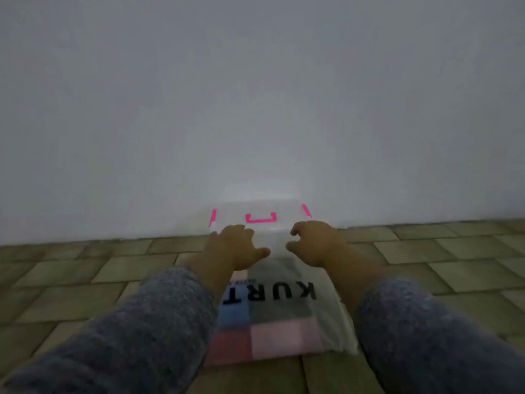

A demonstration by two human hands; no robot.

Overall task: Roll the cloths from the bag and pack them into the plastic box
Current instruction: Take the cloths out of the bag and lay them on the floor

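Note:
A clear plastic box (260,211) with pink clips stands on the floor against the wall, its lid on. In front of it lies a white plastic bag (281,317) printed with black letters; blue, grey, red and pink cloths show through it. My left hand (235,245) reaches over the bag's far end to the box's near left edge, fingers curled down. My right hand (315,243) hovers at the box's near right edge, fingers bent and apart. Whether either hand touches the box is blurred. Grey knit sleeves cover both forearms.
A tiled floor (85,280) spreads to both sides of the bag. A plain white wall (255,95) rises right behind the box.

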